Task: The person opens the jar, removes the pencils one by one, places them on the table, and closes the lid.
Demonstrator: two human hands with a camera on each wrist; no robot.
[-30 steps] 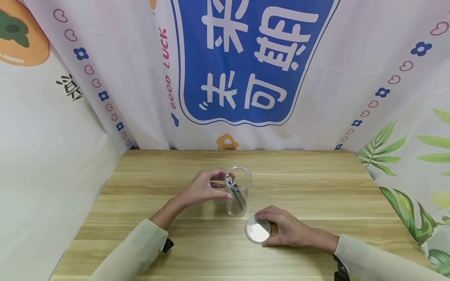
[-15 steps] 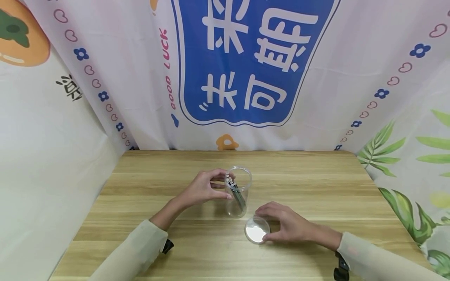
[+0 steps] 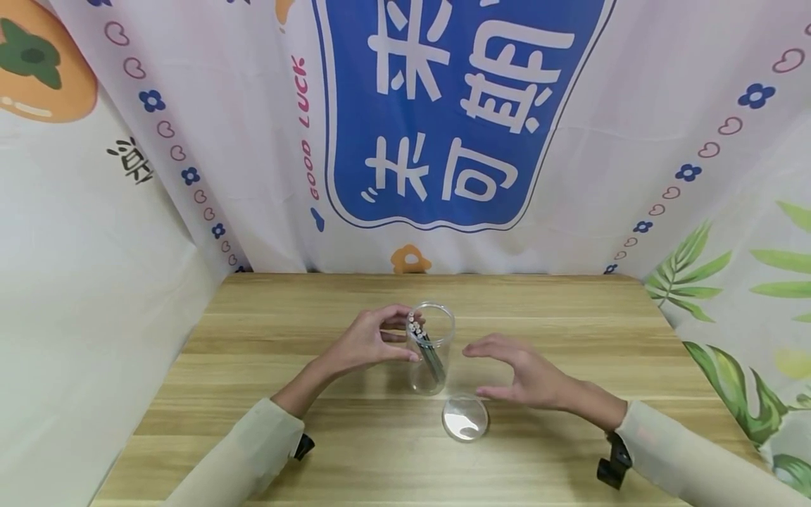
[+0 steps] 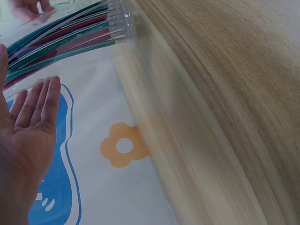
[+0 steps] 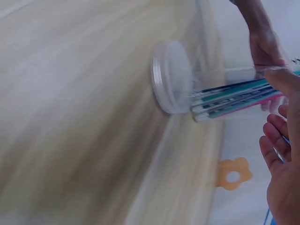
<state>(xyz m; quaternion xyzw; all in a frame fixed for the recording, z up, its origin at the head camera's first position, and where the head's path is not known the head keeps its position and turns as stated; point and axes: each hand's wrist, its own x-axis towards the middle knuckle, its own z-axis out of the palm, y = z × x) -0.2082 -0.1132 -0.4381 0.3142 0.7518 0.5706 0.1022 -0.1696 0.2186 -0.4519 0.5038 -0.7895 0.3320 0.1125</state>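
Lid point(image 3: 465, 418) is lying flat on the counter point(image 3: 355, 451), nearer the person than the right hand point(image 3: 529, 373) and a little to its left, just below the thumb tip in the head view; being round, it is showing no long axis. The right hand is the closer of the two, hovering with thumb and fingers spread wide and holding nothing. The jar point(image 3: 453, 332) is standing upright just beyond the lid and to its left, its mouth facing up uncovered, its long axis running vertically. The left hand point(image 3: 366, 340) is holding it from the left, thumb resting on the near side, fingers curving round the far side. Inside, the pencils point(image 3: 431, 359) are leaning, their tops tipping toward the left hand. One jar is standing here and one lid is lying beside it; the pencils are overlapping too closely for a sure count, though several are showing, teal and red among them.
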